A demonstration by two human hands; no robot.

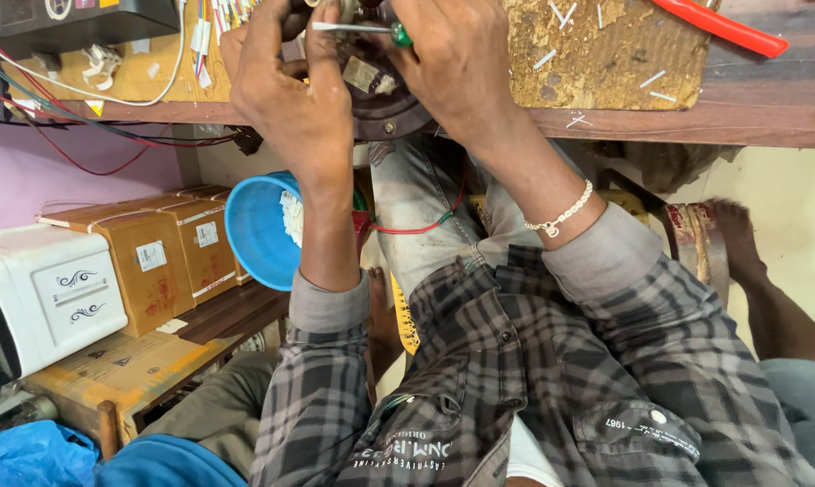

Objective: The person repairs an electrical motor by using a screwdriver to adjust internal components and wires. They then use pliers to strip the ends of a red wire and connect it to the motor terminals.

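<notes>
Overhead, my right hand pinches a green-handled screwdriver, fingers closed around it. My left hand curls shut against the dark round motor part at the wooden bench edge. A blue bowl sits below.

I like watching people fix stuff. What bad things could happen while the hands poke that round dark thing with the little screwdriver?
The screwdriver tip sits close to the left hand, so a slip might jab a finger. The round dark part hangs over the wooden bench edge above the lap, so it could perhaps drop. Loose red wires trail nearby and might snag a sleeve. The right hand grips the tool.
</notes>
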